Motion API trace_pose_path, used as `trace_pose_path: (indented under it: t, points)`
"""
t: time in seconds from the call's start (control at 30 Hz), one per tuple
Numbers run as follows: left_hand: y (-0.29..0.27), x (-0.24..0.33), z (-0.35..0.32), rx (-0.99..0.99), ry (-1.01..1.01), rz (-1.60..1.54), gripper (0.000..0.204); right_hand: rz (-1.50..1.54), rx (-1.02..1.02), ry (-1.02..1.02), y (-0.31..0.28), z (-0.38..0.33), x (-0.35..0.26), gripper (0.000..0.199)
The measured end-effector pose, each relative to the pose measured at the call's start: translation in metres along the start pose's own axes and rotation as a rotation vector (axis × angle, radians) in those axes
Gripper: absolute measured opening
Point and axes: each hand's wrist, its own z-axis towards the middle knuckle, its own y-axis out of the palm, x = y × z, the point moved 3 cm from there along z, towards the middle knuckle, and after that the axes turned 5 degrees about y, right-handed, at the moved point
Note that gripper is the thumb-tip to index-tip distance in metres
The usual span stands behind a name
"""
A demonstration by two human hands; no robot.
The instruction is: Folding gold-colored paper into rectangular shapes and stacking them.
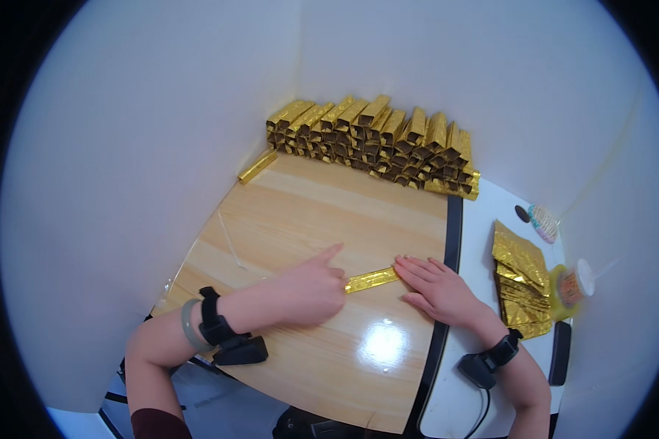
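A narrow, flat strip of folded gold foil paper (371, 280) lies on the wooden board between my hands. My left hand (307, 293) is closed over the strip's left end, with three fingers curled and the index finger stretched out away from me. What the curled fingers do underneath is hidden. Flat on the strip's right end rest the fingertips of my right hand (439, 293), its fingers stretched out and the thumb apart. Both wrists carry black strapped devices.
Many gold foil tubes with square open ends (373, 139) are stacked along the far wall. One single tube (258, 167) lies at the far left edge. To the right, gold foil sheets (521, 278) lie on a white tabletop, beside a lidded cup with a straw (577, 282).
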Motion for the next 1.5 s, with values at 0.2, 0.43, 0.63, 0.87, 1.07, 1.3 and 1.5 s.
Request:
trace_pose_path:
  t: [0.2, 0.43, 0.63, 0.87, 1.07, 1.3, 1.5]
  points:
    - [0.019, 0.008, 0.038, 0.166, -0.035, 0.104, 0.011, 0.004, 0.224, -0.115, -0.002, 0.004, -0.003, 0.043]
    - [0.026, 0.009, 0.046, 0.265, -0.063, 0.128, 0.009, -0.234, 0.363, -0.247, -0.012, 0.003, -0.004, 0.036]
    - [0.035, 0.009, 0.042, 0.354, -0.086, 0.097, 0.01, -0.168, 0.424, -0.23, -0.011, -0.003, 0.004, 0.03]
    - [0.026, 0.011, 0.04, 0.34, -0.177, 0.101, 0.008, -0.282, 0.424, -0.311, -0.005, 0.005, 0.004, 0.019]
    - [0.023, 0.013, 0.044, 0.307, -0.171, 0.095, 0.009, -0.311, 0.477, -0.374, -0.007, 0.002, 0.004, 0.012]
    - [-0.008, 0.018, 0.053, 0.359, -0.282, -0.338, 0.019, 0.071, 0.47, -0.16, -0.037, -0.025, 0.005, 0.014]
    - [-0.005, 0.019, 0.07, 0.281, -0.297, -1.199, 0.025, 0.644, 0.317, 0.123, -0.064, -0.046, 0.002, 0.015]
